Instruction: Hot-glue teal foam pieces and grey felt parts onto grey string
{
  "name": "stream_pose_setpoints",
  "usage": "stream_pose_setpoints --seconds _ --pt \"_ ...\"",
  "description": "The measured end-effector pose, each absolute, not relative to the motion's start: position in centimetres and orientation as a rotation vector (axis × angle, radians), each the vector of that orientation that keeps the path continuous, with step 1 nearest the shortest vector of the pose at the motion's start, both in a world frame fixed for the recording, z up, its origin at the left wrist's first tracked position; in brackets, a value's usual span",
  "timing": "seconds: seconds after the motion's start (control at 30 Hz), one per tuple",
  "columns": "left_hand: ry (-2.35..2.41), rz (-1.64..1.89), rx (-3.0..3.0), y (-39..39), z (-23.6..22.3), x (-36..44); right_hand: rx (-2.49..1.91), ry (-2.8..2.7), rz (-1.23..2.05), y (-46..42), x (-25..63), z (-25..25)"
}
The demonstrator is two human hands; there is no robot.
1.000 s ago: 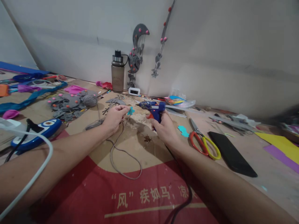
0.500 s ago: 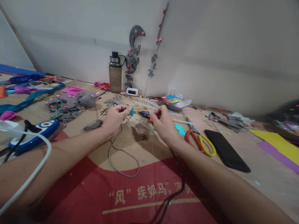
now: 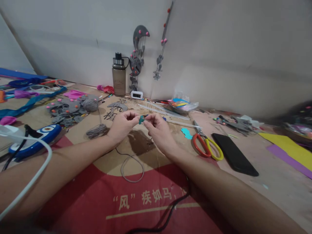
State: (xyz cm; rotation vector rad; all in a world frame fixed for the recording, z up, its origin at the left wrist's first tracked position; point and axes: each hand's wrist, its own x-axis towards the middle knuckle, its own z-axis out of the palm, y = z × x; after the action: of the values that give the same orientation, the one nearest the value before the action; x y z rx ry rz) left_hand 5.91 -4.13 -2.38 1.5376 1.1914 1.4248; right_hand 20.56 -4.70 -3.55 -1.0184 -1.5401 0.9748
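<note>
Over the middle of the table my left hand [image 3: 125, 123] pinches a small teal cutout [image 3: 141, 120] between thumb and fingertips. My right hand [image 3: 158, 128] meets it from the other side, its closed fingertips pressed to the same piece. Grey yarn [image 3: 133, 167] loops on the cardboard below and runs up under my left hand. Just behind my right fingers a bit of a blue tool [image 3: 164, 119] shows; most of it is hidden. Another turquoise cutout [image 3: 186, 133] lies to the right of my right hand.
Scissors [image 3: 207, 144] and a black phone [image 3: 235, 154] lie right. A bottle [image 3: 119, 78] and small clock [image 3: 136, 95] stand at the back. Left are a yarn bundle [image 3: 97, 130], grey felt pieces [image 3: 67, 109] and a white cable [image 3: 36, 175]. A black cable [image 3: 170, 209] crosses in front.
My right hand has let go of the dark blue tool and moved left to the teal cutout in my left hand. The black cable has shifted, and the yarn loop has become smaller.
</note>
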Motion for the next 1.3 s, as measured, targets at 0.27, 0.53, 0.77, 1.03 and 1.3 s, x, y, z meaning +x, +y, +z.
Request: stream_pose_setpoints --seconds 0.27,0.53,0.77,1.03,1.3 --pt "1.273 1.28 1.662 -4.1 -2.8 5.7 -1.057 -1.802 0.425 -4.7 21.6 -2.7" --pt "1.304 1.216 1.731 -4.5 -2.4 5.9 -1.055 -1.912 0.264 -4.5 22.0 -2.7" --pt "1.319 1.201 1.751 -4.6 -2.3 5.9 -1.071 -1.926 0.258 -4.5 22.0 -2.7" --pt "1.306 1.168 1.769 -4.6 -2.4 5.8 -1.082 -1.95 0.29 -4.0 22.1 -3.2" --pt "1.32 1.094 1.854 -4.7 -2.1 5.7 -1.077 -1.97 0.404 -3.8 22.0 -3.3"
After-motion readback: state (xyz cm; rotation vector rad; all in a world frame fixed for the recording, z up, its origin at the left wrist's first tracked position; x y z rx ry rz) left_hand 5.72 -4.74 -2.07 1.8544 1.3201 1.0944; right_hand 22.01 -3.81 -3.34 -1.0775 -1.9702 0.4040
